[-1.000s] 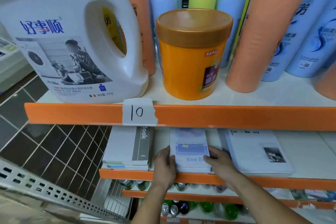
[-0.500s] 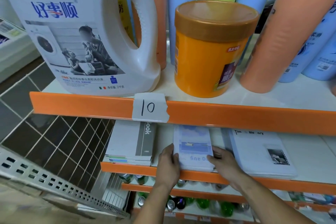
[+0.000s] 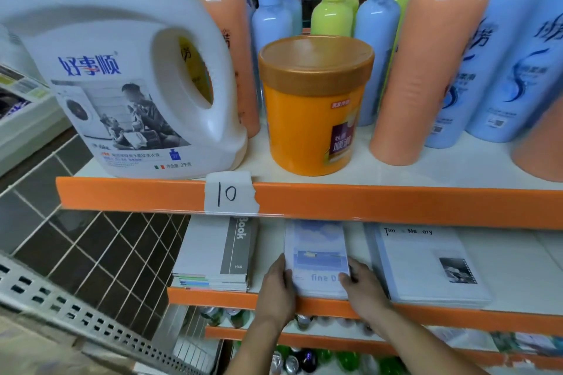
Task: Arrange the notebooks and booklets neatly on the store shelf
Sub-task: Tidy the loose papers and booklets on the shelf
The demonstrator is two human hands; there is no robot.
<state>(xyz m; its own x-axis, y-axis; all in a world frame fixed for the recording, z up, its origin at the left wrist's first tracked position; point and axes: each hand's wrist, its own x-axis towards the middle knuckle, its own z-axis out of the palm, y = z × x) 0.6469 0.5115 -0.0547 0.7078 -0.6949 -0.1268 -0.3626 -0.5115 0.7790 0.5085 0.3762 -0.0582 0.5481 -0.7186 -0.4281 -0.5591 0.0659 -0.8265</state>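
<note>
A stack of pale blue "fine Day" booklets (image 3: 316, 250) lies in the middle of the lower shelf (image 3: 213, 295), its front at the orange rim. My left hand (image 3: 275, 292) presses flat against the stack's left side. My right hand (image 3: 364, 286) presses the right side, with its thumb resting on the cover's front corner. Left of it lies a stack of grey-and-white notebooks (image 3: 213, 253). To the right lies a wider stack of white "Time Memory" notebooks (image 3: 426, 265).
The upper shelf edge (image 3: 396, 204), with a paper tag marked 10 (image 3: 230, 193), overhangs the notebooks' backs. On it stand a white detergent jug (image 3: 122, 70), an orange tub (image 3: 313, 106) and several bottles. Cans sit on shelves below. Dark tiled floor lies left.
Both hands stay at the sides of the blue booklet stack, shifting only slightly. My view has shifted a little; the stacks lie where they were.
</note>
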